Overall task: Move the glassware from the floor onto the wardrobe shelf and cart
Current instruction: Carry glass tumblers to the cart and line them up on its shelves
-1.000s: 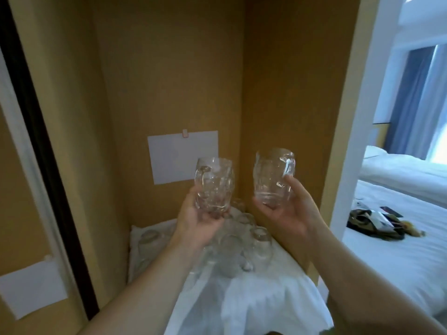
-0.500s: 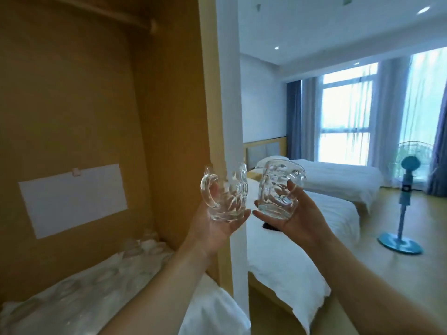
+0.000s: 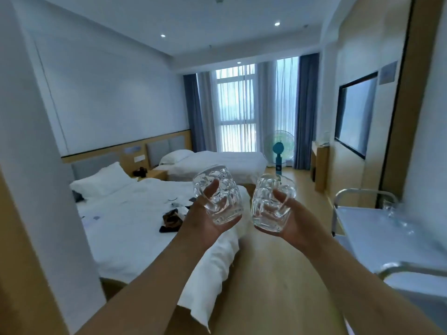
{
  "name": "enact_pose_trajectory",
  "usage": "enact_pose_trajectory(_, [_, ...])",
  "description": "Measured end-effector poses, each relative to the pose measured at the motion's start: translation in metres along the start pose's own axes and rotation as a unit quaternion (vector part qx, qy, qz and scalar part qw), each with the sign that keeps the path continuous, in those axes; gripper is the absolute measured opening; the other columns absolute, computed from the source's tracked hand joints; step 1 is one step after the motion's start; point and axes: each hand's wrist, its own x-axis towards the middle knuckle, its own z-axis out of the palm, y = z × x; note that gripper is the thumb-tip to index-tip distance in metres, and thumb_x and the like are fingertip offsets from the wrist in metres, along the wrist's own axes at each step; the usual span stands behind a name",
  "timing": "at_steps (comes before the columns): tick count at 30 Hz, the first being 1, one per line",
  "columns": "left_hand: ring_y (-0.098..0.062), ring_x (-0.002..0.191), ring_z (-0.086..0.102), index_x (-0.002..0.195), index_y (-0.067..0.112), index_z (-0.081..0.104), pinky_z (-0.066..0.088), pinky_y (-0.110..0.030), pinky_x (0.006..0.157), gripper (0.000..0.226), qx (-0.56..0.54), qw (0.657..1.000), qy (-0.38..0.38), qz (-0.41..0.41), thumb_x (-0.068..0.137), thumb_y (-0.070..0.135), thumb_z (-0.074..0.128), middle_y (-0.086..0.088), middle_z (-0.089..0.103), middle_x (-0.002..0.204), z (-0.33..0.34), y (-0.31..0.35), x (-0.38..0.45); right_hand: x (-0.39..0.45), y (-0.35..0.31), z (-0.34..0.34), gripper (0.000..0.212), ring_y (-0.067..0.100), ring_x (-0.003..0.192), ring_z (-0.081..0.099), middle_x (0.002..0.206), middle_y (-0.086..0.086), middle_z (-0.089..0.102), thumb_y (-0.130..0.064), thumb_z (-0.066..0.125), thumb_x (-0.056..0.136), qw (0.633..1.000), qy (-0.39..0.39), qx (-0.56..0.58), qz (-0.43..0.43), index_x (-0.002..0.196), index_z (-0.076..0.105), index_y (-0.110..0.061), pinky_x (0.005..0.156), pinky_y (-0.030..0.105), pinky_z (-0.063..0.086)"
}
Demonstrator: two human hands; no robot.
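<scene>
Left hand [image 3: 205, 221] cradled a clear glass mug [image 3: 217, 194] from below, palm up, thumb laid across the near wall, fingers curled under the base. Right hand [image 3: 287, 221] held a second mug [image 3: 271, 204] the same way, thumb against its side, fingers wrapped round the far wall. Both mugs were thick moulded glass, barrel-shaped, with dimpled, faceted walls and heavy bases; each tilted slightly away from the camera. The two sat just beside each other, apart, in the air at about chest height over the floor.

Floor [image 3: 271, 286]: pale wood-look boards, smooth. To the right stood a cart [image 3: 377, 238] with a flat light top and curved tubular metal rails; some clear glassware [image 3: 399, 216] stood on its top, blurred, count unclear.

To the left, a bed [image 3: 135, 213] under rumpled white linen, with a dark bundle [image 3: 171, 218] and small items lying on it. A second white bed [image 3: 217, 163] lay beyond, near a tall window [image 3: 235, 112] with sheer and blue-grey curtains. A teal pedestal fan [image 3: 279, 151] stood before the window. A dark-framed screen [image 3: 355, 114] hung on the right wall. Walls pale, headboards wood with grey panels, recessed ceiling lights on
</scene>
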Motion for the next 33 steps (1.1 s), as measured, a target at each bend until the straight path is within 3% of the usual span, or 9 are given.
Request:
enact_pose_trajectory(2, [-0.027, 0.091, 0.070, 0.107, 0.014, 0.070, 0.055, -0.046, 0.089, 0.036, -0.016, 0.997, -0.063, -0.044, 0.085, 0.042, 0.076, -0.009, 0.072, 0.101, 0.017, -0.021, 0.031, 0.002, -0.016, -0.033, 0.064, 0.038, 0.115, 0.064, 0.123, 0.017, 0.067, -0.026, 0.078, 0.073, 0.999, 0.036, -0.025, 0.000, 0.133, 0.060, -0.011, 0.101, 0.063, 0.046])
enact_pose_trajectory(6, [-0.033, 0.112, 0.066, 0.129, 0.014, 0.063, 0.051, -0.051, 0.096, 0.078, 0.010, 0.993, -0.057, -0.102, 0.063, 0.043, 0.093, -0.011, 0.066, 0.127, 0.049, -0.065, 0.079, 0.003, -0.038, -0.088, 0.080, 0.039, 0.110, 0.064, 0.113, 0.017, 0.069, -0.028, 0.097, 0.047, 0.995, 0.090, -0.046, -0.016, 0.119, 0.068, -0.010, 0.095, 0.064, 0.049])
enact_pose_trajectory(8, [-0.037, 0.118, 0.064, 0.134, 0.015, 0.062, 0.052, -0.055, 0.097, 0.087, 0.036, 0.991, -0.053, -0.118, 0.058, 0.041, 0.095, -0.014, 0.064, 0.134, 0.064, -0.085, 0.099, 0.006, -0.045, -0.110, 0.076, 0.038, 0.110, 0.062, 0.111, 0.017, 0.066, -0.026, 0.097, 0.047, 0.993, 0.108, -0.044, -0.023, 0.115, 0.069, -0.009, 0.098, 0.064, 0.047])
enact_pose_trajectory(12, [-0.037, 0.116, 0.066, 0.129, 0.015, 0.065, 0.052, -0.058, 0.097, 0.084, 0.054, 0.985, -0.075, -0.144, 0.055, 0.039, 0.095, -0.016, 0.064, 0.133, 0.091, -0.116, 0.138, 0.013, -0.056, -0.154, 0.085, 0.038, 0.110, 0.059, 0.113, 0.017, 0.063, -0.025, 0.095, 0.056, 0.988, 0.145, -0.033, -0.045, 0.130, 0.061, -0.003, 0.105, 0.061, 0.044])
enact_pose_trajectory(17, [-0.036, 0.111, 0.068, 0.116, 0.016, 0.069, 0.055, -0.053, 0.094, 0.052, 0.069, 0.973, -0.129, -0.179, 0.067, 0.024, 0.081, -0.016, 0.066, 0.129, 0.120, -0.143, 0.193, 0.028, -0.068, -0.203, 0.080, 0.041, 0.113, 0.056, 0.121, 0.022, 0.057, -0.024, 0.090, 0.066, 0.983, 0.161, -0.046, -0.076, 0.134, 0.057, 0.001, 0.108, 0.068, 0.035])
enact_pose_trajectory(20, [-0.037, 0.112, 0.068, 0.121, 0.016, 0.067, 0.058, -0.051, 0.088, 0.059, 0.077, 0.964, -0.165, -0.192, 0.067, 0.027, 0.086, -0.016, 0.063, 0.133, 0.130, -0.156, 0.234, 0.047, -0.074, -0.227, 0.075, 0.037, 0.105, 0.058, 0.113, 0.018, 0.061, -0.025, 0.095, 0.058, 0.976, 0.193, -0.040, -0.092, 0.123, 0.064, -0.004, 0.107, 0.066, 0.038])
enact_pose_trajectory(26, [-0.038, 0.115, 0.066, 0.132, 0.011, 0.059, 0.060, -0.047, 0.081, 0.075, 0.091, 0.940, -0.243, -0.223, 0.066, 0.030, 0.088, -0.020, 0.061, 0.135, 0.142, -0.169, 0.328, 0.099, -0.081, -0.273, 0.061, 0.049, 0.127, 0.053, 0.132, 0.025, 0.055, -0.022, 0.078, 0.085, 0.944, 0.310, -0.008, -0.116, 0.136, 0.055, 0.003, 0.100, 0.068, 0.044])
enact_pose_trajectory(29, [-0.033, 0.106, 0.069, 0.133, 0.011, 0.058, 0.059, -0.050, 0.085, 0.082, 0.100, 0.925, -0.271, -0.245, 0.060, 0.033, 0.088, -0.019, 0.063, 0.132, 0.147, -0.176, 0.374, 0.124, -0.084, -0.293, 0.055, 0.049, 0.128, 0.052, 0.136, 0.023, 0.055, -0.023, 0.079, 0.084, 0.925, 0.358, 0.005, -0.128, 0.131, 0.061, 0.000, 0.096, 0.068, 0.047])
enact_pose_trajectory(33, [-0.038, 0.114, 0.066, 0.130, 0.008, 0.060, 0.053, -0.057, 0.095, 0.073, 0.103, 0.905, -0.308, -0.276, 0.066, 0.029, 0.088, -0.019, 0.067, 0.121, 0.151, -0.196, 0.423, 0.146, -0.085, -0.306, 0.077, 0.046, 0.124, 0.057, 0.130, 0.021, 0.059, -0.025, 0.091, 0.065, 0.906, 0.400, -0.018, -0.140, 0.132, 0.060, -0.001, 0.094, 0.065, 0.050])
